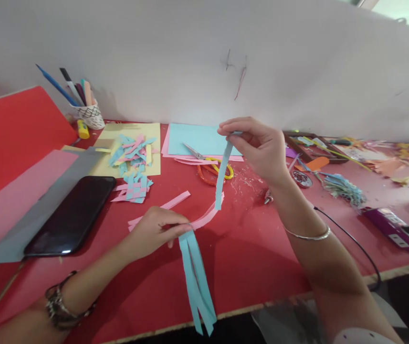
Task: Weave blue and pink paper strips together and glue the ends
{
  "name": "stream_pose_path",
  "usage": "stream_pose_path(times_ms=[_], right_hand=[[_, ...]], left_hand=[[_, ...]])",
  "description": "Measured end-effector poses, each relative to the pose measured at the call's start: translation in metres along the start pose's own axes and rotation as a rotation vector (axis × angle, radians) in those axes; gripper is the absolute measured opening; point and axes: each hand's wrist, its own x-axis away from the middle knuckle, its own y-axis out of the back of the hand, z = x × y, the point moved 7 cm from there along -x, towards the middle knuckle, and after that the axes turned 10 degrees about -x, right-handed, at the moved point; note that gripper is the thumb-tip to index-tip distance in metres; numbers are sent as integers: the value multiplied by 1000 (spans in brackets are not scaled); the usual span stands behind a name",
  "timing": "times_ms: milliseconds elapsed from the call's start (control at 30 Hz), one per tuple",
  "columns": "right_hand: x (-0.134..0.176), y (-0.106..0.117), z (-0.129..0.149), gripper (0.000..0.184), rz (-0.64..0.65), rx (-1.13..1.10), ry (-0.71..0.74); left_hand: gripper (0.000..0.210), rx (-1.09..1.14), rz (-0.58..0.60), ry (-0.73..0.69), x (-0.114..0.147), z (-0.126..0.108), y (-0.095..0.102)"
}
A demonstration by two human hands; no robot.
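Between thumb and fingers, my left hand (pixel 157 232) pinches the ends of blue paper strips (pixel 197 272) that hang past the table's front edge, together with a pink paper strip (pixel 206 217) pointing right. Raised higher, my right hand (pixel 256 145) pinches the top of a single blue paper strip (pixel 223 179). That strip dangles with its lower end at the tip of the pink one; whether they touch I cannot tell. More pink strips (pixel 175 200) lie behind my left hand. A small woven pink and blue paper piece (pixel 136 187) rests farther back.
Scissors (pixel 204 157) with red and yellow handles lie by blue sheets (pixel 197 136). A black phone (pixel 71 215) lies at left, near a pen cup (pixel 91 116). Paper scraps (pixel 132 153) cover a yellow sheet (pixel 154 167). At right are a tray (pixel 308 152) and a purple box (pixel 393 229).
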Motion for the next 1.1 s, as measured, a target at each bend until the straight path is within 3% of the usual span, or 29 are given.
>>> stream_pose_path(times_ms=[833, 1100], right_hand=[[1, -2, -11, 21, -10, 42, -10], [2, -5, -16, 25, 21, 24, -44]], left_hand=[[29, 180, 47, 133, -3, 3, -2], [23, 249, 1, 153, -2, 7, 1]])
